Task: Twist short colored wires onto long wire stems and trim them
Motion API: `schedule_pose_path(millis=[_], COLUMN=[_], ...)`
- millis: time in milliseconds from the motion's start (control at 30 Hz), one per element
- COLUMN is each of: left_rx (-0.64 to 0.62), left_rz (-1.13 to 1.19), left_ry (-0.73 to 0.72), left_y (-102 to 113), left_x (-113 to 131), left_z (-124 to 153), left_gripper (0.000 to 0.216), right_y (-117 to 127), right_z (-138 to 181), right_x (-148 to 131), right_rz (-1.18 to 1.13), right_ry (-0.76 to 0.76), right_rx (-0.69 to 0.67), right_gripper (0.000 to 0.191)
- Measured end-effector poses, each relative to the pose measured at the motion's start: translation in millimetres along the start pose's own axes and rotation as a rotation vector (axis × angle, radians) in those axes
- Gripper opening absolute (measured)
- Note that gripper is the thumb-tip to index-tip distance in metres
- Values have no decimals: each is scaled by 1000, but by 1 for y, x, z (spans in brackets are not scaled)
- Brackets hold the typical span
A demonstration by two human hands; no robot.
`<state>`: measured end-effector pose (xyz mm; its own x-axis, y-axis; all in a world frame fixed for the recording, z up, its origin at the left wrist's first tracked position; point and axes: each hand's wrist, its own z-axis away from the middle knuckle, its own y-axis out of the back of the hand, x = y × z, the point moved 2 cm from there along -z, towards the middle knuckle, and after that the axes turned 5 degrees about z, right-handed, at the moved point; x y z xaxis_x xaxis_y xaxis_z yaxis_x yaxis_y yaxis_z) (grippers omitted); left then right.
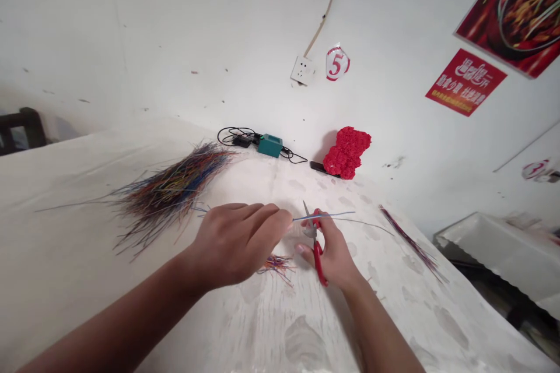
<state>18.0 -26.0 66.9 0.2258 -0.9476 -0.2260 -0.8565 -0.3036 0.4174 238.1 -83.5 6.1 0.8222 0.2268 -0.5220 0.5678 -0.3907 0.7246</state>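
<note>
My left hand [245, 239] is closed round a few thin wires [345, 214], blue and grey, whose ends stick out to the right past the thumb. In my right hand [335, 250] is a pair of scissors [318, 262] with red handles, its blades parted and pointing up and away. The wires cross at the blades; whether they lie between them I cannot tell. Below my left hand, partly hidden by it, is a small pile of short coloured wire pieces [277, 263]. A big heap of long coloured wires [175, 186] lies to the left.
A thin bundle of wires [409, 240] lies at the right of the white-covered table [210, 326]. Near the wall are a teal box [270, 145] with black cables [236, 135] and a red flower-like decoration [347, 151] on a dark base. Another white-covered table [494, 245] stands at right.
</note>
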Motion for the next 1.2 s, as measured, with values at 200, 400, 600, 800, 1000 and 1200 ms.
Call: schedule_pose_path(millis=[200,400,600,800,1000,1200], left_rx=[-135,-238,-218,-166,-40,-50], left_rz=[36,61,46,33,75,202], left_ry=[-229,-338,-357,-214,176,428], left_y=[41,65,64,35,0,-25], left_x=[9,18,19,8,0,-1], left_z=[-23,-43,-50,-39,-36,-32], left_gripper=[11,13,13,8,6,8], right_y=[-2,1,1,0,1,-2], right_z=[0,-3,-2,1,1,0], right_x=[1,-2,0,-4,-8,-8], right_rz=[-34,-17,-30,-94,-139,-241], right_ry=[-45,-31,-22,43,-28,-118], right_rx=[4,37,65,42,20,-52], right_gripper=[34,35,35,34,30,27])
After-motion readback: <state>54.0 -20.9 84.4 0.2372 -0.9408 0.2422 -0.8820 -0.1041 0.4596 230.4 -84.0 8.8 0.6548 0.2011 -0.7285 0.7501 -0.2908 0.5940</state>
